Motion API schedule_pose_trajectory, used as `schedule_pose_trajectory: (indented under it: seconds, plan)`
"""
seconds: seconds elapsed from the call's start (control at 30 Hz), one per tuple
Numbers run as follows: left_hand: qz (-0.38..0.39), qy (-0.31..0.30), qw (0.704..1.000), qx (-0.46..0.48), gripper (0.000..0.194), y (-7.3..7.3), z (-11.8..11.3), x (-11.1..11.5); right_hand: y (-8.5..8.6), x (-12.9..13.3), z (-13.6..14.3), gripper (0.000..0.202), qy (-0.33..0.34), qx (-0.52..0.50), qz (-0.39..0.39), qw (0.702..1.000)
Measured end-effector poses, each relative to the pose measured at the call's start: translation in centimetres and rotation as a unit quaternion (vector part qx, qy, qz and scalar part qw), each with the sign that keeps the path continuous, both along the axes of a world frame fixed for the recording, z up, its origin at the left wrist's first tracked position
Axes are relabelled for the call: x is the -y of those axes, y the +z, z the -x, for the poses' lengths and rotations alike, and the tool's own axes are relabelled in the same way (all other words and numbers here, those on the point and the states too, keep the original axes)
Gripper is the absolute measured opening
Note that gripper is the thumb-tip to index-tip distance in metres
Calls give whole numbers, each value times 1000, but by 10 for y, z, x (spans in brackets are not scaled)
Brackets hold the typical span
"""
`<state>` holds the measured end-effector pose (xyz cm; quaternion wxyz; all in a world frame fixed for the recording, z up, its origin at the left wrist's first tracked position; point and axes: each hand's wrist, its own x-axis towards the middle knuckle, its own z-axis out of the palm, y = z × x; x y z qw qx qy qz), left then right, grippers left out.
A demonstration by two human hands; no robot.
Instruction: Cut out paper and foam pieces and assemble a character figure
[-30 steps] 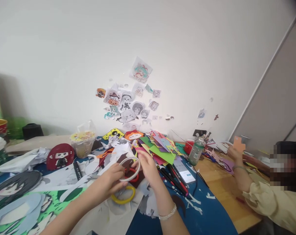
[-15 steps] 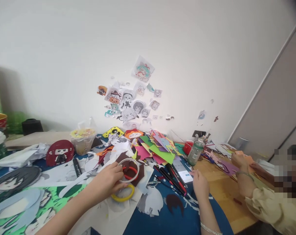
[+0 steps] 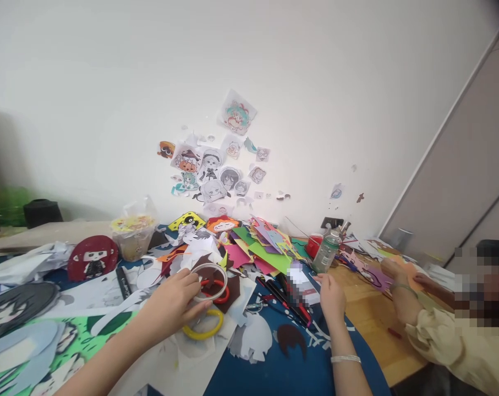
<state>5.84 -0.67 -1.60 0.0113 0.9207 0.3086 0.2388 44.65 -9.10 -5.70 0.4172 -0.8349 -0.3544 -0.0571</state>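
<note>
My left hand (image 3: 179, 297) is closed on the rim of a pale tape roll (image 3: 225, 283), held tilted above the paper scraps. Just behind and below this roll lie a red ring (image 3: 222, 291) and a yellow ring (image 3: 203, 325). On the right, my right hand (image 3: 333, 294) has its fingers curled, with the fingertips at the right edge of a lit phone (image 3: 311, 296). Whether anything thin is pinched there cannot be made out. Several black and red markers (image 3: 280, 300) lie left of the phone. Grey-white paper cutouts (image 3: 253, 338) and a dark brown cutout (image 3: 291, 341) rest on the blue tabletop (image 3: 253, 379).
A heap of coloured paper (image 3: 269, 253) fills the table's back, beside a glass bottle (image 3: 327, 253) and a lidded cup (image 3: 133, 236). Painted character cutouts (image 3: 22, 302) lie at left. On the right a co-worker's hands (image 3: 398, 275) hold orange paper.
The phone's screen shows a different picture, partly blurred out. My left hand and the tape roll have shifted slightly left. The view has turned a little to the right.
</note>
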Motion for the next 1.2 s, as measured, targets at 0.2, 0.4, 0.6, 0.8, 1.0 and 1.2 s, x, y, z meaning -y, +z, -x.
schedule_pose_trajectory:
  seconds: [0.2,0.4,0.6,0.8,1.0,1.2]
  plan:
    - [1,25,1000,3,40,-1,1,-1,0,-28,-7,41,38,2,-42,998]
    - [-19,24,1000,0,39,-5,1,-6,-16,-35,-17,42,81,19,-32,996]
    - [-44,26,999,-8,42,-7,2,-6,-21,-40,-19,42,120,54,-14,991]
    - [-54,24,998,-4,41,-6,1,-7,-26,-43,-20,41,141,87,4,986]
    - [-58,30,998,-18,42,-4,0,-6,-24,-48,-19,39,143,125,30,981]
    - [-49,35,998,-29,43,-4,0,-6,-20,-50,-17,37,134,150,54,978]
